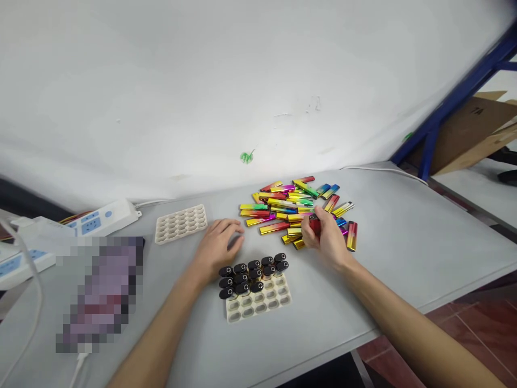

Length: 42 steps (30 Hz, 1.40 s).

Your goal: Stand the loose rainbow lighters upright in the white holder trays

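A pile of shiny multicoloured sticks lies on the grey table in front of me. My right hand is at the pile's near edge, fingers closed on a red stick. My left hand rests on the table with curled fingers, holding nothing, just behind a cream tray. Several black-capped sticks stand upright in the tray's far rows; its near rows are empty holes.
A second cream tray with empty holes lies to the left. White power strips and cables sit at the far left, beside a blurred patch. A white wall rises behind the table; a blue frame and cardboard stand at right.
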Each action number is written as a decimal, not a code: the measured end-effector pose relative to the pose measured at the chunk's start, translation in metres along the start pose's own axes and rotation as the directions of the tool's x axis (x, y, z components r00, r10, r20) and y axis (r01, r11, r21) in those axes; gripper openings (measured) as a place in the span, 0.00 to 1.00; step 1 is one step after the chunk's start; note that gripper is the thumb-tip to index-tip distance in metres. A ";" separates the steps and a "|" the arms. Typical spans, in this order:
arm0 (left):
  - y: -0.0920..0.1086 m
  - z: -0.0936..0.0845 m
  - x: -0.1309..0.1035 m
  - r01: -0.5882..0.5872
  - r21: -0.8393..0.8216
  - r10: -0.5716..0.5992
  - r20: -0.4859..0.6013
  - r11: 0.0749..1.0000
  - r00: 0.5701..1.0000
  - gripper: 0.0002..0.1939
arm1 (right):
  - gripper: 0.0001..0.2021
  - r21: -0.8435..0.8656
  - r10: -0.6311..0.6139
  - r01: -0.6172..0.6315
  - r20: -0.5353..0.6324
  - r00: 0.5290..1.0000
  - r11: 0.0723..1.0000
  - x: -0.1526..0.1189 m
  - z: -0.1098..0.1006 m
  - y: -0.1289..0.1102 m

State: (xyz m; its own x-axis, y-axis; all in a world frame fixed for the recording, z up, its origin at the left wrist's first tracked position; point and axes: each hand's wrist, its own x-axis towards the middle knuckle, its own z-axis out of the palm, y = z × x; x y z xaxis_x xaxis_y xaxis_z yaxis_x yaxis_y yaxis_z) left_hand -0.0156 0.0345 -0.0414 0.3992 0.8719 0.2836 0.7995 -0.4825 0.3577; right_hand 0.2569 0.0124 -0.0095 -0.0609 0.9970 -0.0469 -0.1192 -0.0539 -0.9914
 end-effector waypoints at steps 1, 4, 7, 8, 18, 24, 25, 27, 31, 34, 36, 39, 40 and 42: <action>0.000 0.000 0.000 0.000 -0.001 0.000 0.003 1.000 1.000 0.08 | 0.30 0.009 0.002 -0.002 0.005 1.000 1.000 -0.001 -0.001 0.001; 0.000 -0.001 0.000 -0.004 -0.009 0.004 0.013 1.000 1.000 0.08 | 0.28 0.009 -0.018 0.018 0.015 1.000 1.000 -0.003 -0.003 0.004; 0.001 -0.003 0.001 0.002 -0.016 -0.002 0.021 1.000 1.000 0.08 | 0.28 -0.013 -0.036 0.037 0.017 0.999 0.999 -0.006 -0.003 0.005; 0.002 -0.003 0.001 0.008 -0.017 -0.008 0.024 1.000 1.000 0.08 | 0.28 -0.015 -0.034 0.035 0.012 0.999 0.999 -0.007 -0.003 0.004; -0.001 0.000 0.001 0.003 -0.009 -0.003 0.022 1.000 1.000 0.08 | 0.30 0.058 0.017 -0.015 -0.040 0.999 0.998 -0.006 -0.002 0.001; 0.000 -0.001 0.002 -0.006 -0.006 0.006 0.026 1.000 1.000 0.08 | 0.28 -0.001 -0.015 0.015 -0.031 0.999 1.000 -0.006 -0.004 0.006; 0.001 -0.001 0.003 -0.004 -0.004 0.004 0.029 1.000 1.000 0.08 | 0.28 -0.009 -0.016 0.016 -0.035 0.999 1.000 -0.006 -0.004 0.005; 0.001 -0.002 0.003 0.004 0.002 -0.004 0.034 1.000 0.999 0.08 | 0.29 -0.032 -0.019 0.018 -0.036 0.999 0.999 -0.006 -0.003 0.003; 0.001 -0.002 0.003 -0.002 0.001 0.002 0.034 1.000 0.999 0.08 | 0.29 -0.082 -0.089 0.087 -0.022 0.996 0.993 -0.007 -0.001 -0.002; 0.000 -0.001 0.003 -0.016 -0.001 0.016 0.025 1.000 1.000 0.08 | 0.23 -0.228 -0.228 0.215 -0.033 0.973 0.950 -0.012 -0.001 -0.006; 0.000 -0.001 0.003 -0.019 0.001 0.019 0.023 1.000 1.000 0.08 | 0.17 -0.355 -0.309 0.281 -0.024 0.951 0.891 -0.021 -0.003 -0.011; 0.000 -0.001 0.003 -0.023 0.006 0.023 0.029 1.000 0.999 0.08 | 0.10 -0.524 -0.405 0.353 0.017 0.914 0.775 -0.043 -0.006 -0.022; 0.000 -0.001 0.003 -0.025 0.006 0.025 0.027 1.000 0.999 0.08 | 0.09 -0.566 -0.432 0.373 0.033 0.901 0.735 -0.053 -0.007 -0.026; 0.000 -0.001 0.003 -0.031 0.006 0.031 0.019 0.999 0.999 0.08 | 0.08 -0.611 -0.461 0.403 0.070 0.885 0.681 -0.072 -0.007 -0.035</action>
State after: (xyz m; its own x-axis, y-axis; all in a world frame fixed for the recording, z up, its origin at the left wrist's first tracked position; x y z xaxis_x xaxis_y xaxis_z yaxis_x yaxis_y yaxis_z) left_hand -0.0146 0.0369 -0.0400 0.4326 0.8578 0.2775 0.7893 -0.5091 0.3433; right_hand 0.2722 -0.0576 0.0273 -0.0681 0.9031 0.4241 0.4997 0.3988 -0.7690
